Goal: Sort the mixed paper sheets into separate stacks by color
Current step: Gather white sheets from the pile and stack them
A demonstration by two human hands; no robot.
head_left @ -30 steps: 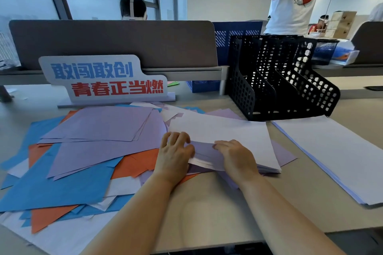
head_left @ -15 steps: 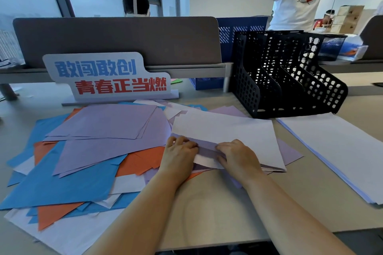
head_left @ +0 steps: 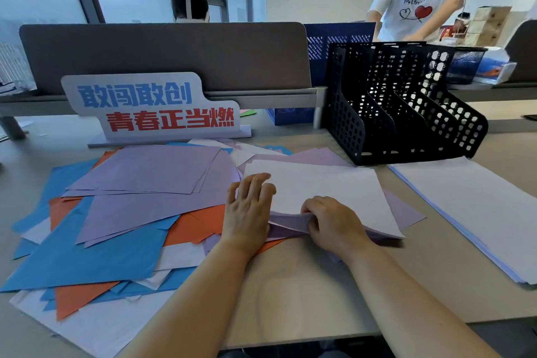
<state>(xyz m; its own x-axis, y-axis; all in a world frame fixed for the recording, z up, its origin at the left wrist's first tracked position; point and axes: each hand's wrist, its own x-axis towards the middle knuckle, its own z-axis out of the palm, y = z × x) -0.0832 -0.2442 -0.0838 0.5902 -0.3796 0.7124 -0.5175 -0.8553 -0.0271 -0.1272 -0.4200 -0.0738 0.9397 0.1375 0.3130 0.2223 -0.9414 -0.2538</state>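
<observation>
fingers (head_left: 308, 209) of the right hand (head_left: 334, 224) are curled and pinch the near edge of a few lilac paper sheets (head_left: 290, 225), holding that edge slightly above the beige desk top (head_left: 305, 285). a white paper sheet (head_left: 322, 192) lies on top of those lilac ones, its near edge raised with them. the left hand (head_left: 250, 212) rests flat just beside, fingers (head_left: 255, 183) straight and slightly spread, their tips touching the white sheet's left edge; it holds nothing. to the left spreads a loose mixed pile of blue, orange, lilac and white paper sheets (head_left: 116, 235), overlapping at many angles, with large lilac sheets uppermost. well apart on the right lies a tidy stack of white paper (head_left: 470, 206). behind it stands a black perforated plastic file rack (head_left: 406, 107), and behind the pile a white sign with blue and red characters (head_left: 154, 107) stands in front of a grey desk divider (head_left: 174, 55).
</observation>
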